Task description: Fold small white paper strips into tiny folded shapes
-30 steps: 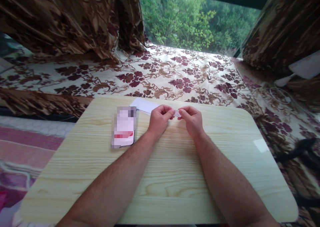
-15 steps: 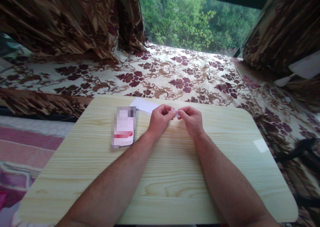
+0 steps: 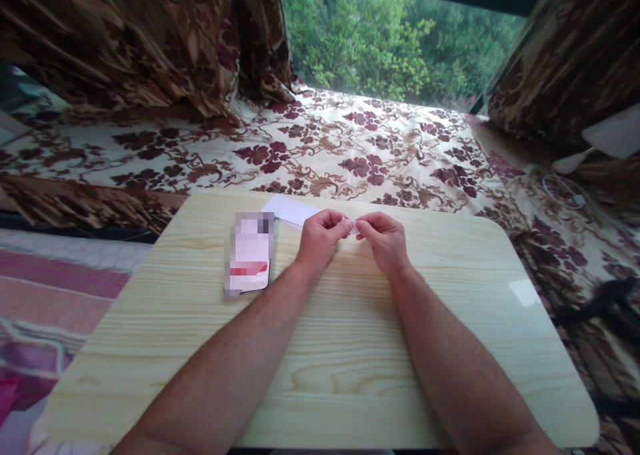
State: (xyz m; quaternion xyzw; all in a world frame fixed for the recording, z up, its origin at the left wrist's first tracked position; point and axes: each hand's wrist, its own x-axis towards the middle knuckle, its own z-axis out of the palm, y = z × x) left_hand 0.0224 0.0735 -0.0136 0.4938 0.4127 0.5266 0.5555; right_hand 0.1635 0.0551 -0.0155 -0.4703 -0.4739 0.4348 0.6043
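Note:
Over the far part of the wooden table (image 3: pixel 345 348), my left hand (image 3: pixel 320 238) and my right hand (image 3: pixel 385 238) meet almost fingertip to fingertip. Between their pinched thumbs and forefingers is a small folded piece of white paper (image 3: pixel 353 226), mostly covered by the fingers. Both hands are closed on it. Just behind my left hand lies a stack of white paper sheets (image 3: pixel 290 212), partly hidden by that hand. To the left of my left forearm a phone (image 3: pixel 250 255) lies flat, its screen lit and blurred out.
Beyond the table's far edge spreads a flowered cloth (image 3: pixel 320 148) below a window, with brown curtains (image 3: pixel 165 41) at both sides. A white cable (image 3: pixel 563 188) lies at the right. Striped bedding (image 3: pixel 60 275) is at the left.
The view has shifted very slightly. Both hands keep their pinch on the paper, with hardly any visible movement.

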